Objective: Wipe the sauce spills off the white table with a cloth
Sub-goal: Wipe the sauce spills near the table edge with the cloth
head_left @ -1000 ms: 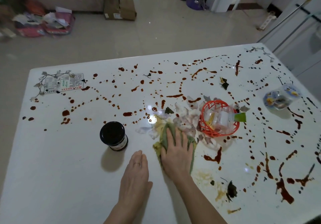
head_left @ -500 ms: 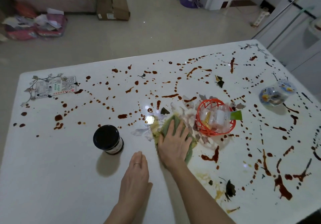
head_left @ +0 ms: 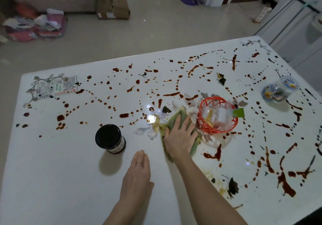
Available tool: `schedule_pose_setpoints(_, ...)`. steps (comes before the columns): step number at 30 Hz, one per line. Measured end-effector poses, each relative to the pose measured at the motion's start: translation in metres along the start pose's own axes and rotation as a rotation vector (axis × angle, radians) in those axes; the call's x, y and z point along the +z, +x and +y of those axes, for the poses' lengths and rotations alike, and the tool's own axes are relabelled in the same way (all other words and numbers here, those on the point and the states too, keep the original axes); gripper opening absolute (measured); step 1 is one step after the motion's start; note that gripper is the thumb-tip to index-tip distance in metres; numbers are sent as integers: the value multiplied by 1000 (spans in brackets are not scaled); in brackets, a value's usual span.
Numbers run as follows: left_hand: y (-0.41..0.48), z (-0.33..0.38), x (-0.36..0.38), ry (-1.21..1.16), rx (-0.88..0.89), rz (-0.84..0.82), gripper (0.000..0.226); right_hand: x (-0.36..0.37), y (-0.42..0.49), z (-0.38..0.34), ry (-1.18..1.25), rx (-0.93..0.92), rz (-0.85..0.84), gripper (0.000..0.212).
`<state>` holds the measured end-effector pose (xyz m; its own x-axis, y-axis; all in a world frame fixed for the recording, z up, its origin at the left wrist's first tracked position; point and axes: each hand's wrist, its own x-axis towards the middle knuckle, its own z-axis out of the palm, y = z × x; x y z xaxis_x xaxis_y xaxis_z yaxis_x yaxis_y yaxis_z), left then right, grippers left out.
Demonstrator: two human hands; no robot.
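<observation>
Currently, looking down through the head camera, I see the right hand's fingers [head_left: 182,125] straight and spread, pressing flat on a green cloth [head_left: 171,122] rather than gripping it. I judge the flat palm is there to spread pressure for wiping. The right hand [head_left: 179,137] and the cloth sit near the middle of the white table [head_left: 52,181], just beside a red basket [head_left: 200,118].

The left hand [head_left: 137,174] lies flat and relaxed, fingers together, on the table towards its near edge, holding nothing. It seems placed to steady the body while the other arm reaches.

A black-lidded jar [head_left: 110,138] stands upright a little to the left of it and farther in.

Brown sauce [head_left: 213,155] in dots and streaks covers the far half and the right side of the table, heaviest towards the near right corner. Little of it reaches the near left corner. A small plastic tub [head_left: 278,92] sits near the right edge.

Most of the wiping remains to be done, I judge.
</observation>
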<state>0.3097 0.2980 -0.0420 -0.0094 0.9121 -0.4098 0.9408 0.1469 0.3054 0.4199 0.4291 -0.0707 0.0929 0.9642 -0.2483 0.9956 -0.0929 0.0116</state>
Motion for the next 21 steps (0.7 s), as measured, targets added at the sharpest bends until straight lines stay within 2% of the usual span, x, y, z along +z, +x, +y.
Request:
schedule_pose_setpoints(6, 0, -2, 0, 7, -2, 6, 86, 0, -18, 16, 28, -16, -21, 72)
schedule_pose_setpoints(12, -1, 1, -1, 14, 6, 18, 86, 15, -62, 64, 38, 134, 36, 67)
schedule_pose_setpoints(15, -1, 2, -2, 18, 9, 16, 85, 10, -59, 58, 60, 174, -45, 69)
schedule_pose_setpoints(21, 0, 2, -1, 31, 7, 11, 85, -3, -36, 39, 54, 57, -37, 70)
